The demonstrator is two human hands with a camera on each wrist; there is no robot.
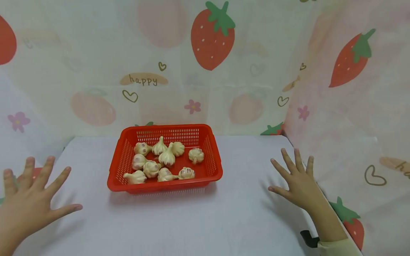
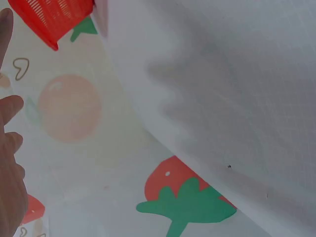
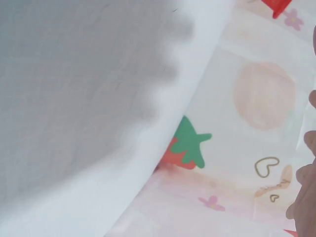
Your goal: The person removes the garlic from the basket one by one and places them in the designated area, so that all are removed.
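Observation:
A red plastic basket (image 1: 164, 189) stands toward the back of the white table, left of the middle in the head view. Several garlic bulbs (image 1: 167, 157) lie loose in it, most of them in its left and middle part. To the left of the basket, my left hand (image 1: 30, 199) is held with its fingers spread, touching nothing. My right hand (image 1: 298, 183) is at the right, fingers also spread and holding nothing. Both hands cast shadows on the table. Only part of each hand shows at the edge of its own wrist view.
The white table (image 1: 224, 220) ends at a printed curtain (image 1: 269, 71) with strawberries and hearts, which also hangs along both sides. A small black object (image 1: 309, 239) is beside my right wrist, near the light sleeve (image 1: 337, 248).

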